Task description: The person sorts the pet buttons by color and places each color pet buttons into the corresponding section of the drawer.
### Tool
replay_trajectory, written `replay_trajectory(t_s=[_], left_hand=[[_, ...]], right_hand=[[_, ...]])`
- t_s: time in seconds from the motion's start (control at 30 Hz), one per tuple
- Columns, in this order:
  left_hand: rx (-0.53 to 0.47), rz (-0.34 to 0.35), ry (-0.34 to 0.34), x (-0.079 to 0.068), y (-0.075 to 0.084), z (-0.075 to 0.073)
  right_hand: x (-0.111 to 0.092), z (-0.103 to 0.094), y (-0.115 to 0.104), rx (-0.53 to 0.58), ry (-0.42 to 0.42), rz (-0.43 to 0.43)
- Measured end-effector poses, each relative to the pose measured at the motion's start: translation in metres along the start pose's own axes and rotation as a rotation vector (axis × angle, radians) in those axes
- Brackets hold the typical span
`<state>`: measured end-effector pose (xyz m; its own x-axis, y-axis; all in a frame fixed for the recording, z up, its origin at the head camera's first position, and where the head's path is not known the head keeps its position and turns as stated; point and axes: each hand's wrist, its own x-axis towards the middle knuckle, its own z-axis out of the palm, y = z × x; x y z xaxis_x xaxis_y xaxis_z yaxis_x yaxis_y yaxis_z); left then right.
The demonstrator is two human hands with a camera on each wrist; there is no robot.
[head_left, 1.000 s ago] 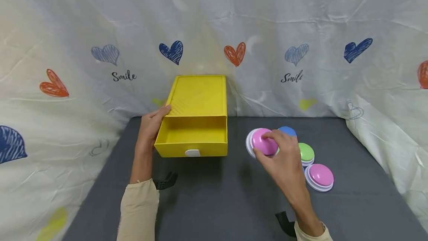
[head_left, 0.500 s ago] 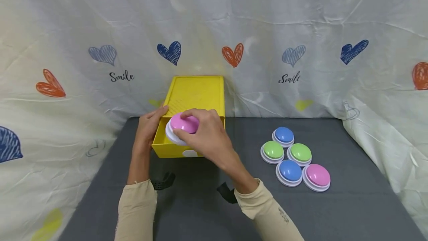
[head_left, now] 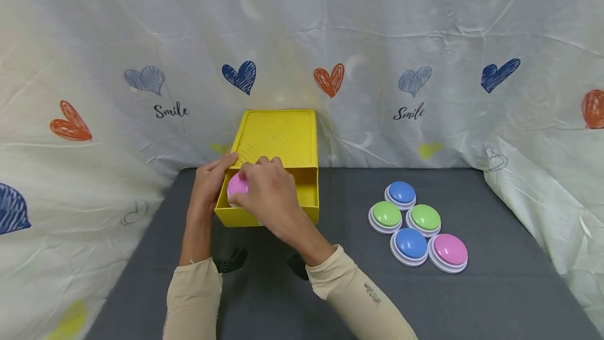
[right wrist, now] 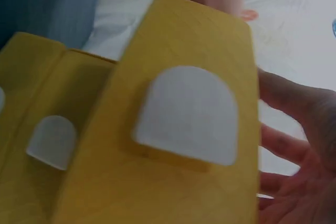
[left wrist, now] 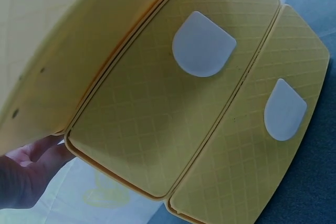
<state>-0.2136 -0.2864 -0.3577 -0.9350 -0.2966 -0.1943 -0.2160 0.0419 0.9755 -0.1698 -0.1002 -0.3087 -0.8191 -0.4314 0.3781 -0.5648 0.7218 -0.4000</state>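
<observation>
A yellow drawer cabinet [head_left: 278, 138] stands against the backdrop, its top drawer [head_left: 236, 219] pulled out. At its left side my left hand [head_left: 209, 182] rests with fingertips at the top corner; the left wrist view shows fingers [left wrist: 50, 153] against the cabinet's edge. My right hand [head_left: 273, 193] holds a pink dome push button [head_left: 237, 184] inside the left part of the open drawer. Part of the button is hidden behind the hand and the drawer front. In the right wrist view, the drawer's white pull tab [right wrist: 189, 114] is close up, with my right hand [right wrist: 304, 150] beyond it.
On the dark grey tabletop [head_left: 500, 298], several dome buttons form a cluster at right: blue ones [head_left: 402, 192], green ones [head_left: 387, 213] and one pink button [head_left: 450, 250]. Lower drawers with a white tab [left wrist: 205, 45] are closed. A heart-printed white cloth [head_left: 368, 25] hangs behind.
My right hand has carried the pink button leftward from beside the cluster, over the open drawer and down into it. My left hand stays at the cabinet's side.
</observation>
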Motion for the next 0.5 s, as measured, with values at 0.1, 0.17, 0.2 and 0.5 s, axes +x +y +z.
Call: replay_trajectory(t_s=[0.1,0.17,0.2,0.5], left_hand=[[-0.030,0.007,-0.023,0.000,0.000,0.001],[-0.034,0.007,-0.019,0.000,-0.001,0.001],[-0.032,0.007,-0.012,0.000,-0.001,0.001],[-0.038,0.006,-0.008,0.001,-0.001,-0.001]], right_hand=[[0.004,0.000,0.001,-0.049,-0.087,-0.007],[0.006,0.001,0.004,-0.054,-0.123,-0.030],[0.006,0.002,0.006,-0.042,-0.130,-0.040],[0.005,0.006,0.012,0.011,-0.178,-0.060]])
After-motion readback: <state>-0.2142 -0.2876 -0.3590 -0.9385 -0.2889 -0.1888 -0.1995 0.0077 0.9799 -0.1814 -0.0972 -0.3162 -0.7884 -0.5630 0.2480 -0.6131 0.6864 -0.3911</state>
